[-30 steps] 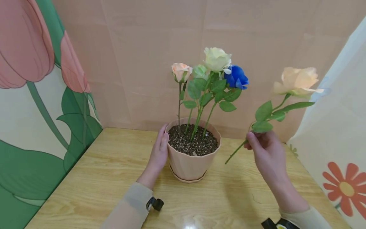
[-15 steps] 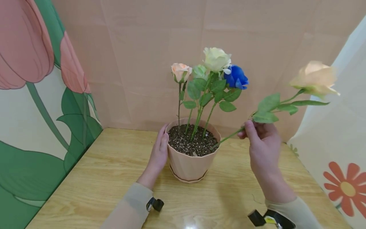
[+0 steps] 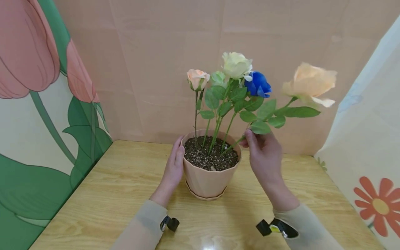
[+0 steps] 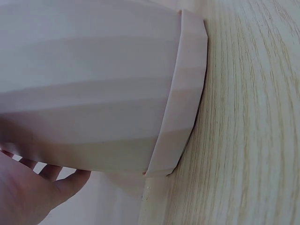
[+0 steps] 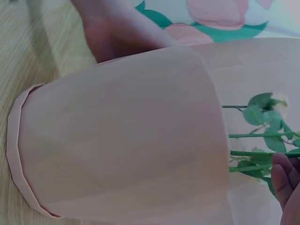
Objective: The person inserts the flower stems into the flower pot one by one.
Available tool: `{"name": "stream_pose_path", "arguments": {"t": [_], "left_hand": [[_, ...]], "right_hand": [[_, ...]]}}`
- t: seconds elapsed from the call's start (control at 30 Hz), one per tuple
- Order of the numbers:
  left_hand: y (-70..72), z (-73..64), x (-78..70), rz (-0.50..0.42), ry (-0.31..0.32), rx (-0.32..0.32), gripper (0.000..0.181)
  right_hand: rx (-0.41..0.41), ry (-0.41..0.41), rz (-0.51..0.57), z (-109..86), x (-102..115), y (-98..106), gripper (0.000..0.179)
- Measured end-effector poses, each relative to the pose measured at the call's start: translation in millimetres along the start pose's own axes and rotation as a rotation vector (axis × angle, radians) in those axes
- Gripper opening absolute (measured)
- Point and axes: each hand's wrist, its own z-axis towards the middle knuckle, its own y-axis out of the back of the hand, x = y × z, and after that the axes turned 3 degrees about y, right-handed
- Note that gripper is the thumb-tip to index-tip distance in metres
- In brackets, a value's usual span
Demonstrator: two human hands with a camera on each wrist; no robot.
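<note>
My right hand [image 3: 265,154] pinches the green stem of a large peach rose [image 3: 309,83] just below its leaves. The rose leans to the right, and its lower stem end is over the soil [image 3: 203,160] at the right side of a pink flowerpot [image 3: 208,180]. My left hand [image 3: 173,165] rests against the pot's left side, its fingers lying along the wall near the rim. In the left wrist view the fingertips [image 4: 77,180] touch the pot wall [image 4: 84,93]. Standing in the soil are a small pink rose [image 3: 198,79], a cream rose [image 3: 236,65] and a blue rose [image 3: 258,84].
The pot stands in a shallow saucer [image 3: 206,197] on a wooden table [image 3: 125,184]. Behind it hangs a plain pink backdrop [image 3: 156,52]. Printed panels flank the table, with tulips [image 3: 25,45] on the left and a red flower [image 3: 379,206] on the right.
My right hand has moved left with the peach rose, bringing its stem end from beside the pot to over the soil. My left hand stays against the pot.
</note>
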Motion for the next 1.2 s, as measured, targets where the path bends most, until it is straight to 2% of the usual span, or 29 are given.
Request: {"name": "stream_pose_path", "arguments": {"t": [0.13,0.3,0.5,0.93,1.1,1.2], "left_hand": [[0.1,0.0,1.9,0.013,0.000,-0.008,0.054],[0.4,-0.2,2.3,0.010,-0.002,-0.005,0.054],[0.8,-0.6,1.7,0.000,-0.005,-0.004,0.054],[2.1,-1.7,1.0,0.016,0.010,-0.008,0.054],[1.9,-1.2,0.1,0.017,0.007,-0.007,0.054],[1.4,-0.2,-1.3,0.016,0.007,0.000,0.054]], "right_hand": [[0.051,0.027,-0.082,0.2,-2,-9,0.018],[0.109,0.045,-0.097,1.3,-2,-19,0.014],[0.139,0.083,-0.143,2.6,-6,-29,0.010],[0.200,0.056,-0.205,3.8,-13,-45,0.012],[0.251,0.031,-0.225,2.2,-15,-51,0.015],[0.249,0.035,-0.243,1.2,-16,-52,0.017]]}}
